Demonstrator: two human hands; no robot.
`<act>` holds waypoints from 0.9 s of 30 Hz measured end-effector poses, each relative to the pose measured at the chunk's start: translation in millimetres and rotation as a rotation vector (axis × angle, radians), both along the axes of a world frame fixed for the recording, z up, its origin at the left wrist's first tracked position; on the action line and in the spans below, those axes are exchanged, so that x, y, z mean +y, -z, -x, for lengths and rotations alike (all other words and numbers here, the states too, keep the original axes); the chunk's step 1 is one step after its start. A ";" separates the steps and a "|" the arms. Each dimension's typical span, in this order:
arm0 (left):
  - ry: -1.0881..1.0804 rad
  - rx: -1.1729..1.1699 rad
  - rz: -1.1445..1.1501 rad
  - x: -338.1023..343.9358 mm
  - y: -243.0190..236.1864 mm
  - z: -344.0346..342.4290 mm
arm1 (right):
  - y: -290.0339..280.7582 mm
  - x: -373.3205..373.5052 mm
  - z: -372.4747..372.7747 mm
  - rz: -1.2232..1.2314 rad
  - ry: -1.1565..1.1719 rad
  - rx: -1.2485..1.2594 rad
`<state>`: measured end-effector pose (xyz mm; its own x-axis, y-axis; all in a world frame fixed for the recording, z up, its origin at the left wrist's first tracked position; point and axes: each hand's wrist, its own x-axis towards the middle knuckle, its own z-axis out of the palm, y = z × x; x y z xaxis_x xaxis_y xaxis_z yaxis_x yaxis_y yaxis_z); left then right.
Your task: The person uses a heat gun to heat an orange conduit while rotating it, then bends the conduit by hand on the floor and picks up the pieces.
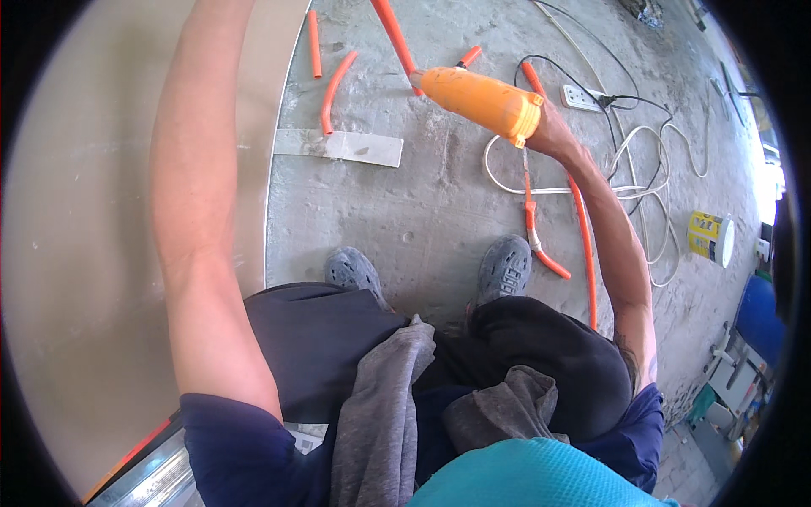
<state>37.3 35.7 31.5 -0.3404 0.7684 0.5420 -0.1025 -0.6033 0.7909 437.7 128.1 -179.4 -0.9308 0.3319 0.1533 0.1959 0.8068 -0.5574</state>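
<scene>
My right hand is closed round a yellow-orange power tool that looks like a heat gun. Its narrow front end points left, right over the lower part of an orange plastic pipe; whether they touch, I cannot tell. That pipe runs up out of the picture. My left arm reaches up past the top edge over a large beige board, and the left hand is out of sight. Below the tool, an orange-handled thin saw-like tool lies on the floor, its kind not clear.
Short orange pipe pieces and a pale strip lie on the grey concrete floor. A longer orange pipe is beside my right arm. A white power strip, tangled cables and a yellow-white bucket are at right.
</scene>
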 end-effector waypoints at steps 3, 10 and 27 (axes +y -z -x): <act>-0.029 -0.024 0.008 7.2 -3.3 12.0 | -6.6 1.8 1.7 0.008 0.106 -0.234; -0.239 0.085 0.131 -2.0 -6.0 -4.8 | -11.2 -0.9 -3.1 0.026 0.129 0.013; -0.327 0.211 0.136 -6.7 -9.9 -6.4 | -102.6 14.2 20.0 -0.045 0.075 0.128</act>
<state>43.7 29.0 41.4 -0.4707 0.7079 0.5266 0.2502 -0.4653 0.8491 417.7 142.2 -76.7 -0.8755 0.3896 0.2858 0.1859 0.8175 -0.5451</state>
